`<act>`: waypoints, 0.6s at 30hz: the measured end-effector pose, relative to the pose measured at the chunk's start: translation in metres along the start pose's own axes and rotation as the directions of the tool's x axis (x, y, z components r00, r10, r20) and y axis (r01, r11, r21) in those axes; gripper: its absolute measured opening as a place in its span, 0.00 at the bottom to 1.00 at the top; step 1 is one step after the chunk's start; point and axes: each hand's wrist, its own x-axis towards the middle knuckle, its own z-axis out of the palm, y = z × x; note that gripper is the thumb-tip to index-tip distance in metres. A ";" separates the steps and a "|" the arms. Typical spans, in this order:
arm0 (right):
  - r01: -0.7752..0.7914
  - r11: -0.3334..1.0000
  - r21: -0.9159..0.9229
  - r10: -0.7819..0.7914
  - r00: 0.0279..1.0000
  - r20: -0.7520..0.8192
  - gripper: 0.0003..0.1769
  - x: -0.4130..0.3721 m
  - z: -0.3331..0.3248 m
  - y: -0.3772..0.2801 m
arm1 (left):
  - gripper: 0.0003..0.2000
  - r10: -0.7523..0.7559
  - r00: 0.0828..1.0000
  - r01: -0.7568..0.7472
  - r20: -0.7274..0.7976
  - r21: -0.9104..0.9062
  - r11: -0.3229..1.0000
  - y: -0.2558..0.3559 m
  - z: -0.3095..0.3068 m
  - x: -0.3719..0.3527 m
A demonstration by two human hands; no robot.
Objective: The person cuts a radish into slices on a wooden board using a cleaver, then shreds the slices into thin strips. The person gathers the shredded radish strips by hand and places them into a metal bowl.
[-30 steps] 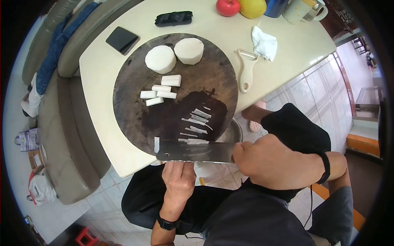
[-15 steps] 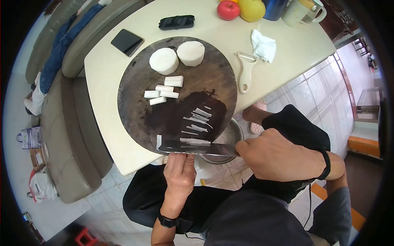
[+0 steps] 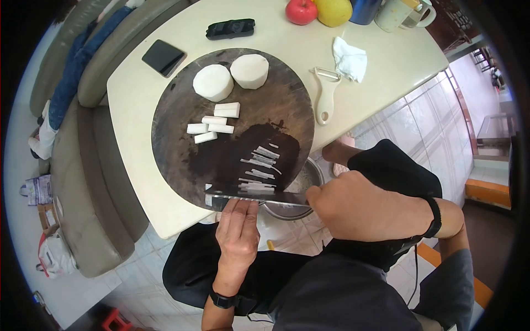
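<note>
My right hand [image 3: 367,207] is wrapped around the handle of a kitchen knife [image 3: 281,197], whose blade lies across the near edge of the round wooden chopping board [image 3: 174,140]. Against the near side of the blade rest the fingertips of my left hand [image 3: 238,231], fingers together; whatever they press on is hidden. Thin white strips [image 3: 262,160] lie in a row on a dark wet patch beyond the blade. A small white piece [image 3: 208,199] shows at the blade's tip. Several short white sticks [image 3: 221,128] and two thick peeled rounds [image 3: 213,83], like white radish, sit farther back.
A white peeler [image 3: 327,96] and crumpled tissue [image 3: 350,59] lie right of the board. Behind it are a phone [image 3: 164,57], a black case-like object [image 3: 231,29], fruit [image 3: 301,11] and mugs [image 3: 393,14]. A metal basin [image 3: 316,175] stands below the table edge.
The knife blade has shifted slightly toward its tip end and tilted. More white strips now lie just beyond the blade. The whole view has moved slightly; both hands keep their grip.
</note>
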 end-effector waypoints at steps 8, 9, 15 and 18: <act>-0.024 1.000 0.018 0.025 0.999 -0.030 0.05 -0.010 -0.006 0.007 | 0.17 0.002 1.000 -0.002 -0.016 -0.010 1.000 -0.001 0.002 -0.001; -0.032 0.999 0.024 0.032 0.999 -0.026 0.06 -0.010 -0.007 0.007 | 0.16 0.022 0.999 -0.022 -0.039 -0.009 1.000 -0.001 0.002 0.001; -0.067 0.990 0.123 0.079 0.993 -0.094 0.07 -0.009 -0.003 0.019 | 0.11 0.044 0.994 -0.049 -0.103 -0.044 0.998 -0.003 0.004 0.003; -0.054 0.979 0.199 0.075 0.992 -0.103 0.06 -0.010 -0.004 0.017 | 0.11 0.005 0.993 -0.015 -0.116 -0.078 0.997 -0.001 0.000 0.006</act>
